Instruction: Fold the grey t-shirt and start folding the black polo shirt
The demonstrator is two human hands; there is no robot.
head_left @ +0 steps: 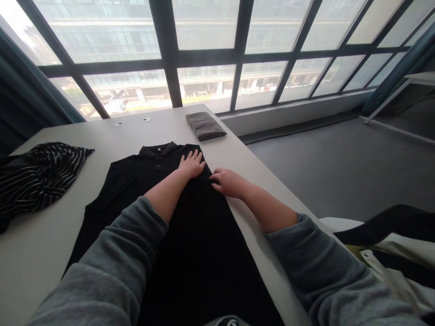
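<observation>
A black polo shirt (200, 244) lies spread on the white table, its collar pointing toward the window. My left hand (192, 164) rests flat on the shirt near its right shoulder, fingers spread. Just right of it, my right hand (227, 182) is at the shirt's right edge, by the sleeve. Its thumb and fingers are pinched toward each other at the black cloth, seemingly gripping the sleeve edge. The shirt's left sleeve lies folded over the body side, and the lower part runs down toward me, partly hidden by my left forearm.
On the white table (102, 138), a folded grey cloth (205, 126) lies at the far right corner. A crumpled black-and-white striped garment (44, 174) is at the left. Clothes (394, 253) are heaped at the lower right, beside the table. Large windows stand behind.
</observation>
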